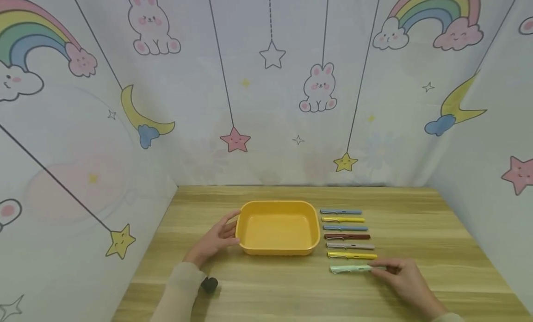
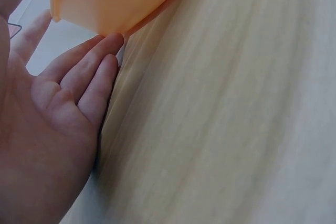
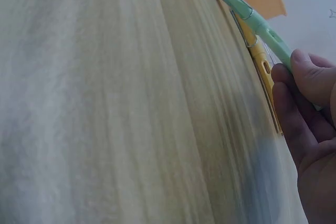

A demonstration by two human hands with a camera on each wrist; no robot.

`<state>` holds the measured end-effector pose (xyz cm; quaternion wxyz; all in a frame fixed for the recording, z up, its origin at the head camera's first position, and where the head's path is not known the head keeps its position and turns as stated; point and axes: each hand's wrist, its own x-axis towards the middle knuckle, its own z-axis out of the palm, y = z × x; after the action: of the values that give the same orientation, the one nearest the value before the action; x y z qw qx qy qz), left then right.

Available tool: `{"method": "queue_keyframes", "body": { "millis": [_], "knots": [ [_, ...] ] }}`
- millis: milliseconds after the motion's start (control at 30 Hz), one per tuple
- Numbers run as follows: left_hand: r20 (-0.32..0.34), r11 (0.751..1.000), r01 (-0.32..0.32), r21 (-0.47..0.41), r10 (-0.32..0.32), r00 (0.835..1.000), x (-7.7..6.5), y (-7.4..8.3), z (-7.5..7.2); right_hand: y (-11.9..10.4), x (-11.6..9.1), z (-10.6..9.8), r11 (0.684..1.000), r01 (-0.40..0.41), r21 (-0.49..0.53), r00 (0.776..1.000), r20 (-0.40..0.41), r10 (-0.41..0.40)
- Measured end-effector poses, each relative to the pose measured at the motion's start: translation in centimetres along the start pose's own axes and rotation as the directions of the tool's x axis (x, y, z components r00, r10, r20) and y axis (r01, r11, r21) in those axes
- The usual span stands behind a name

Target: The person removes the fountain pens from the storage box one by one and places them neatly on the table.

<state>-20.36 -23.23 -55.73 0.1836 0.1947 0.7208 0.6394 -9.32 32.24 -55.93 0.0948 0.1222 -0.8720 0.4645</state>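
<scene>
My right hand (image 1: 401, 278) pinches the plain end of a mint-green pen (image 1: 350, 269) between thumb and fingers. In the right wrist view, the green pen (image 3: 257, 22) slants up from the fingertips, its clip end farthest from the hand. Behind it lies a yellow pen (image 3: 257, 51). My left hand (image 1: 216, 238) is at the left side of a yellow plastic tray (image 1: 279, 251), fingers spread along its wall. The left wrist view has those fingers (image 2: 89, 72) loosely bent, with fingertips right at the tray's wall (image 2: 115, 9). The tray has nothing in it.
Right of the tray, several capped pens lie in a column: blue (image 1: 341, 212), yellow (image 1: 343, 219), dark red (image 1: 347, 237), pale pinkish (image 1: 350, 246) and yellow (image 1: 351, 256) among them. Cartoon-printed white cloth (image 1: 266, 164) walls the wooden table (image 1: 266, 289) at the back and sides.
</scene>
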Motion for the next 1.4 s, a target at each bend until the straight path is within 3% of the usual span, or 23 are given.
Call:
{"method": "queue_keyframes", "body": {
  "millis": [167, 300, 500, 633, 1000, 1400],
  "knots": [
    [-0.002, 1.000, 0.006, 0.000, -0.006, 1.000, 0.0, 0.0, -0.1, 0.1, 0.0, 0.3, 0.996, 0.053, -0.066, 0.998, -0.017, -0.054],
    [-0.004, 1.000, 0.006, 0.005, -0.006, 1.000, 0.1, -0.1, -0.1, 0.2, 0.1, 0.6, 0.978, 0.146, -0.147, 0.988, -0.027, -0.152],
    [-0.020, 1.000, 0.021, 0.019, -0.020, 1.000, 0.3, -0.2, -0.2, 0.7, 0.5, 1.0, 0.890, 0.347, -0.296, 0.931, -0.003, -0.364],
    [-0.023, 0.999, 0.040, 0.020, -0.040, 0.999, 0.3, -0.1, -0.1, 0.7, 0.8, 1.1, 0.849, 0.407, -0.338, 0.904, 0.017, -0.427],
    [-0.025, 0.999, 0.048, 0.016, -0.048, 0.999, 0.2, 0.1, 0.0, 0.1, 1.1, 1.4, 0.820, 0.415, -0.394, 0.896, 0.021, -0.443],
    [-0.017, 0.999, 0.031, 0.020, -0.030, 0.999, 0.2, 0.1, -0.1, 0.1, 1.2, 1.6, 0.824, 0.362, -0.436, 0.917, 0.008, -0.399]
  ]
}}
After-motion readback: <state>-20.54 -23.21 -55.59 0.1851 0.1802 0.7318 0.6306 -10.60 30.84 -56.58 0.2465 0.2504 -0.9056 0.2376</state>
